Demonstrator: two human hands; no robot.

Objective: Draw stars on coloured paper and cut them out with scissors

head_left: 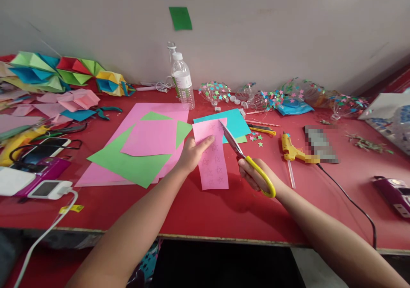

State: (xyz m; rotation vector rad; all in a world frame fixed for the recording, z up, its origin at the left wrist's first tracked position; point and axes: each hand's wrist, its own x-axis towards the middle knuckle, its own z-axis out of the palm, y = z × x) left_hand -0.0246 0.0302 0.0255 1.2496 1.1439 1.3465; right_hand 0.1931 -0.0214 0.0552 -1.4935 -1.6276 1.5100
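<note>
My left hand pinches a strip of pink paper by its left side, thumb on top. Several stars are drawn in outline on the strip, which is held above the table. Yellow-handled scissors are in my right hand, with fingers through the handle. Their blade tips lie at the strip's upper right edge; I cannot tell whether they are cutting into it. Behind the strip lies a blue paper sheet. Small cut-out stars are scattered right of it, near a yellow utility knife.
Pink and green sheets are stacked at left. Plastic bottles stand by the wall. A yellow glue gun with a trailing cord lies at right. Star-covered clear ornaments line the back. Folded paper pieces and phones crowd the far left.
</note>
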